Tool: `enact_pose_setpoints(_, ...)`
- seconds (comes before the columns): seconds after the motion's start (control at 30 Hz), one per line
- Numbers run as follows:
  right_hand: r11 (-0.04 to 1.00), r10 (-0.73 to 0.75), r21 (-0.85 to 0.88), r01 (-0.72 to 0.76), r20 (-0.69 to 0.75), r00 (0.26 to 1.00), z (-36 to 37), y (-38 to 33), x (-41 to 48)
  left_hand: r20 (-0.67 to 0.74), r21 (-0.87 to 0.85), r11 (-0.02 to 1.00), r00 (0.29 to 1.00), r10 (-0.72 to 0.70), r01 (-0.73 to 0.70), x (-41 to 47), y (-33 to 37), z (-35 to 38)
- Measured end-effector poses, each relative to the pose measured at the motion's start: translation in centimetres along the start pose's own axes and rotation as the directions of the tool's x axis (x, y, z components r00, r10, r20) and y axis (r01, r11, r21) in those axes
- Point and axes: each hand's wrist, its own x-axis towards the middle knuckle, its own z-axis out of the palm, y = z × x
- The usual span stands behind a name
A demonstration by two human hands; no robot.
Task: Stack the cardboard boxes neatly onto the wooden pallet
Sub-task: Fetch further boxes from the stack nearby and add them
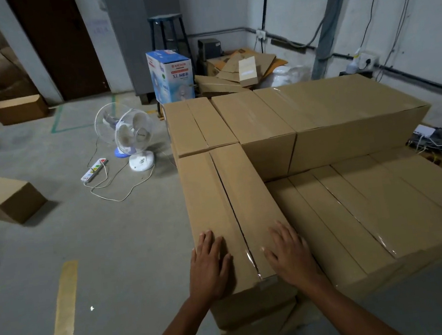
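Box (pixel 204 196), near-left on top of the stack, lies under both my palms. My left hand (pixel 210 266) and right hand (pixel 292 258) rest flat on its near end, fingers (pixel 208 239) straight and spread, gripping nothing. It butts against the far row (pixel 317 108); the pallet is hidden. The cardboard looks stiff, and the glossy tape (pixel 234 215) likely slick. I'd guess it's long and fairly heavy, so I'd hold the bottom edges at both ends.
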Motion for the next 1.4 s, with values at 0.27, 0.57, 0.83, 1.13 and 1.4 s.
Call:
enact_pose_setpoints(0.27, 1.0, -0.009, -0.02, 0.01, 0.038, 0.999, 0.1, 0.2, 0.1, 0.004, -0.058, 0.998, 1.0, 0.0, 0.0, 0.0, 0.3, -0.5)
enact_pose_setpoints(0.57, 0.962, -0.043, 0.265, 0.063, -0.079, 0.996, -1.9, -1.1, -3.7, -0.157, -0.16, 0.987, 0.987, -0.018, -0.008, -2.8, 2.1, -4.6)
enact_pose_setpoints(0.83, 0.759, -0.109, 0.605, 0.24, -0.245, 0.963, -3.9, -3.4, -12.9, -0.361, -0.168, 0.986, 0.93, -0.071, 0.011, -14.7, 5.9, -8.6)
enact_pose_setpoints(1.13, 0.675, -0.353, 0.643, 0.362, -0.149, 0.924, 0.5, -7.8, -19.6, -0.451, -0.28, 0.912, 0.798, -0.399, 0.298, -30.0, 1.4, -8.8)
enact_pose_setpoints(1.4, 0.682, -0.574, 0.582, 0.442, 0.053, 0.817, 5.8, -18.7, -20.6, -0.494, -0.329, 0.839, 0.678, -0.544, 0.433, -35.3, -5.9, -11.4)
